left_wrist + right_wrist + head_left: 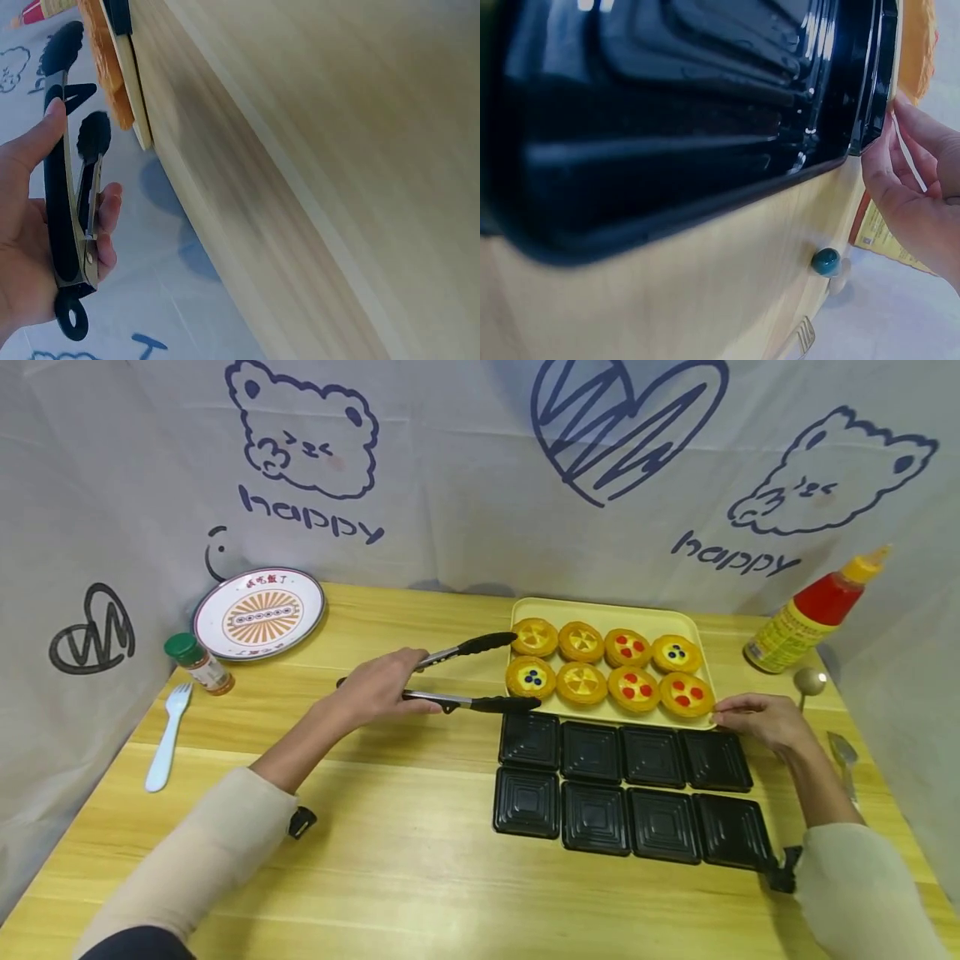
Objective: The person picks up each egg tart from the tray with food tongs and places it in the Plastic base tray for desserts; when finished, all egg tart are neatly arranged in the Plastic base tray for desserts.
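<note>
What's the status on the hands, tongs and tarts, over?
Left hand grips open tongs, tips beside the blueberry tart. Right hand holds the yellow tray corner. Nothing between tongs and tart.

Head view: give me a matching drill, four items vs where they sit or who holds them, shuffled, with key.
Things:
1. tongs
2. yellow tray
3. white fork
4. sauce bottle

Places:
A. far right of the table, by the cloth wall
B. gripped in the left hand
C. lying at the table's left edge
D. its near right corner touched by the right hand

Pairs: 1-B, 2-D, 3-C, 4-A
</note>
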